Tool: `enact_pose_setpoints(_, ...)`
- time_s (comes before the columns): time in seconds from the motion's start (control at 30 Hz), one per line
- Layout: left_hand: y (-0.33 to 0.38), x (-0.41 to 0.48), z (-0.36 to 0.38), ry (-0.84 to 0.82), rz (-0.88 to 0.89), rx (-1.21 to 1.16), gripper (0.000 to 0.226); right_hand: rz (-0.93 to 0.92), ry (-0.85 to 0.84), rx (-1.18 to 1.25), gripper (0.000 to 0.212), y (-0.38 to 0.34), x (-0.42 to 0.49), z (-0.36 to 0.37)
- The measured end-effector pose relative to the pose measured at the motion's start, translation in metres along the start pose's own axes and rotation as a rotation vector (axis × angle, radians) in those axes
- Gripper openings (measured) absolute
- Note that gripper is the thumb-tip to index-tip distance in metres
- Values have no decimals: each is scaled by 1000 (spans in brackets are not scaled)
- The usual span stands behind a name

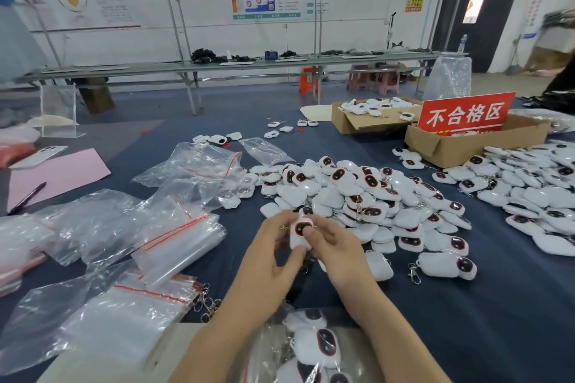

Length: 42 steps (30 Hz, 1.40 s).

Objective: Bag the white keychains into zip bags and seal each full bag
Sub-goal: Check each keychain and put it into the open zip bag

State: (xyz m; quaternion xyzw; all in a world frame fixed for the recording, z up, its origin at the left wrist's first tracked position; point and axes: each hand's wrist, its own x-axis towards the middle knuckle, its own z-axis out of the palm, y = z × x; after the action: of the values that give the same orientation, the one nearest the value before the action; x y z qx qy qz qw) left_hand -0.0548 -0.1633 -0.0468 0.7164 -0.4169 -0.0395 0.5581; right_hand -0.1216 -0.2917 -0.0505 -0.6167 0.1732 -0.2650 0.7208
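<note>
Open room: A bare stretch of the blue worktop (466,320) is lying to the right of the forearms, between the piles and the near edge.
Crowded side: Loose zip bags (161,236) with red seal strips are covering the left part, reaching close to the left forearm.
Far edge: Two cardboard boxes (367,124) are sitting along the far right edge, one just beside the other.
Writing: A red sign (466,113) is standing in the nearer box, reading 不合格区 in white. The wall posters are too blurred to read.
Task thing: One white keychain (300,232) is being held upright above the worktop, its dark oval face turned toward the camera, just in front of the main pile (357,196).
Left hand (273,246): Its grip is closing around the keychain's left side, fingers curling.
Right hand (333,249): Its grip is pinching the keychain, the thumb pressing on the dark face.
Second pile (535,193): More keychains are lying farther right.
Filled bag (314,348): It is lying between the forearms at the near edge, holding several keychains; whether it is sealed, I cannot tell.
</note>
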Motion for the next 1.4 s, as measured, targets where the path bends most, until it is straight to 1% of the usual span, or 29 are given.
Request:
enact_pose_setpoints(0.07,-2,-1,3,121,-119,-78,26,-28,14,-16,22,2,1,0)
enact_pose_setpoints(0.13,-4,0,2,135,-182,-129,15,-56,5,-40,23,3,2,1)
enact_pose_setpoints(0.2,-6,0,-1,120,-217,-201,14,-85,-3,-53,20,5,2,1)
enact_pose_setpoints(0.33,-8,0,0,109,-240,-256,14,-128,-3,-90,17,8,2,0)
enact_pose_setpoints(0.47,-10,1,1,134,-283,-291,14,-80,-93,-52,22,8,1,-2)
enact_pose_setpoints(0.53,-11,1,1,136,-288,-293,15,-64,-125,-41,24,8,1,-2)
enact_pose_setpoints(0.67,-11,0,1,127,-288,-305,15,-60,-128,-53,24,8,0,-3)
enact_pose_setpoints(0.77,-12,0,2,116,-259,-276,14,-49,-164,-43,28,7,-2,-4)
enact_pose_setpoints(0.87,-12,-1,2,82,-220,-270,14,-26,-185,-16,26,5,-2,-5)
enact_pose_setpoints(1.13,-16,-1,0,61,-192,-227,14,7,-178,22,24,5,-2,-5)
enact_pose_setpoints(1.23,-16,-2,1,70,-205,-243,15,9,-168,42,25,3,-2,-4)
enact_pose_setpoints(1.4,-14,-1,2,68,-235,-285,15,-6,-123,13,21,3,-3,-4)
